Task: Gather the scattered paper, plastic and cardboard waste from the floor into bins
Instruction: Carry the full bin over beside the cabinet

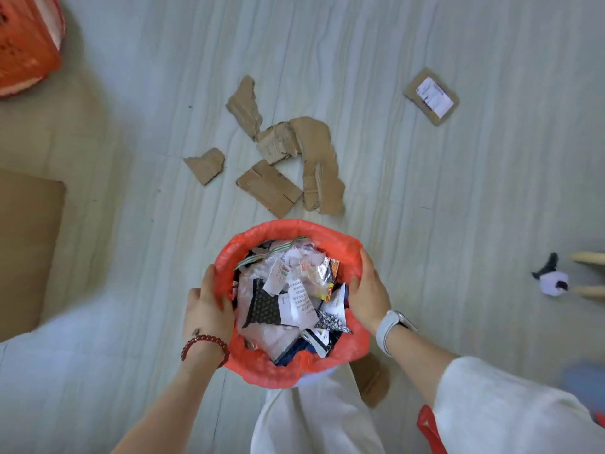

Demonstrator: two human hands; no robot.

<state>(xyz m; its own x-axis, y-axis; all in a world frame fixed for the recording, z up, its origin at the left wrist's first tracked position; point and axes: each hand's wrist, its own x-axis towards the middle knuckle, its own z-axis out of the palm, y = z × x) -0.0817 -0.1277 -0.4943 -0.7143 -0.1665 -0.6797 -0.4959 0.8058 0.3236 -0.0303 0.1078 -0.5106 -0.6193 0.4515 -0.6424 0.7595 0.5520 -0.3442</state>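
- Your left hand (206, 309) grips the left rim of the bin (294, 229), fingers curled over the red liner's edge; a red bead bracelet (204, 347) sits on that wrist.
- Your right hand (368, 298) clasps the right rim the same way, thumb inside the liner, with a pale watch (394, 326) on the wrist.
- The bin is between your hands, just ahead of your legs, packed with paper scraps and plastic wrappers (291, 296).
- Torn cardboard pieces (294, 162) lie in a loose cluster on the floor (458, 208) beyond the bin.
- A separate cardboard piece with a white label (432, 96) lies well apart, at the upper right.
- A second red-lined bin (26, 44) shows at the top left corner.
- A flat cardboard sheet (26, 247) lies at the left edge.
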